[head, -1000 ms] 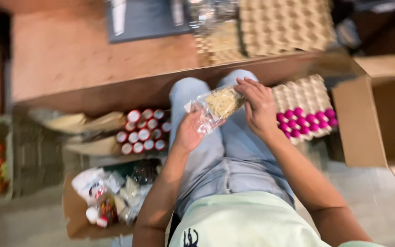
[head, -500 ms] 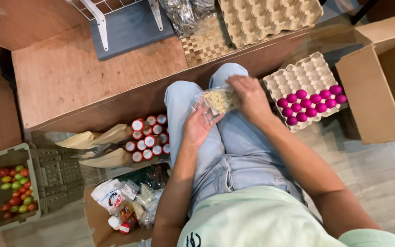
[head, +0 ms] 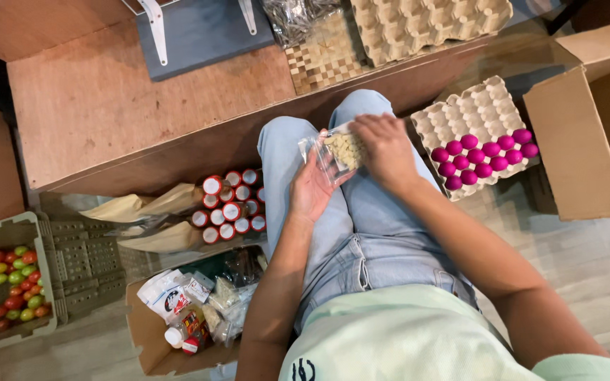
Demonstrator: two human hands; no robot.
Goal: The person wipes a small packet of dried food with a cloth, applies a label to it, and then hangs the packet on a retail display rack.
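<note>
Grip: left hand [head: 312, 189] and right hand [head: 387, 147] both closed on clear snack bag [head: 338, 151] over lap; pink eggs [head: 485, 156] nearby.

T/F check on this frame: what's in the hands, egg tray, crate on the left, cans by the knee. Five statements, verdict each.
1. Both hands hold a clear bag of pale pieces over the lap. True; left hand beneath, right hand on top.
2. The egg tray is full of pink eggs. False; only its near part holds pink eggs.
3. The green crate holds small red, green and yellow fruits. True.
4. The red-rimmed cans lie inside the crate. False; they lie apart from it, beside the left knee.
5. The right hand is empty. False; it grips the bag.
</note>
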